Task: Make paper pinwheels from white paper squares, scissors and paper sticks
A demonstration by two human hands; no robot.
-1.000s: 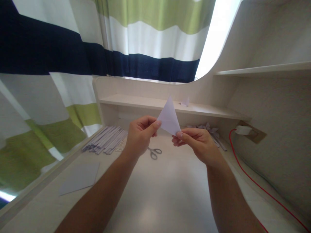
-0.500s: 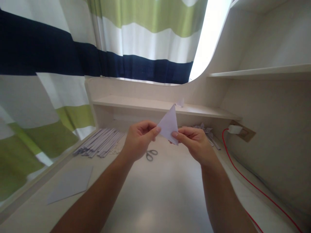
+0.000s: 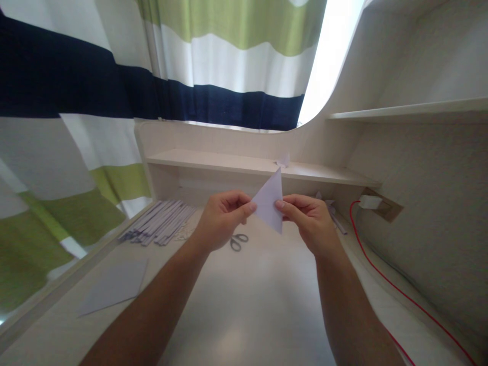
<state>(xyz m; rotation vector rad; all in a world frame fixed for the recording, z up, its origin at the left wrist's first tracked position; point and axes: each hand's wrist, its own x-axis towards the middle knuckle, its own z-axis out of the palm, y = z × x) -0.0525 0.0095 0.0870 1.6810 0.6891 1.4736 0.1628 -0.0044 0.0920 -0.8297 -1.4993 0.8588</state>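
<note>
A piece of white paper folded into a triangle (image 3: 270,201) is held up in the air above the desk, its longest edge upright on the right. The thumb and fingers of my left hand (image 3: 226,216) pinch its left corner. At the middle of the upright edge, my right hand (image 3: 307,218) grips the paper between thumb and fingers. Below and to the left of the paper lies a pair of scissors (image 3: 238,242), partly covered by my left hand.
Many rolled paper sticks (image 3: 160,221) lie at the desk's back left, with a white sheet (image 3: 114,285) nearer me. A small folded paper piece (image 3: 282,160) stands on the shelf (image 3: 213,161). More folded paper (image 3: 331,207) sits behind my right hand. A red cable (image 3: 385,277) runs along the right.
The paper triangle has turned slightly, so its right edge is now upright. My right hand's grip has moved from near the bottom corner up to the middle of that edge.
</note>
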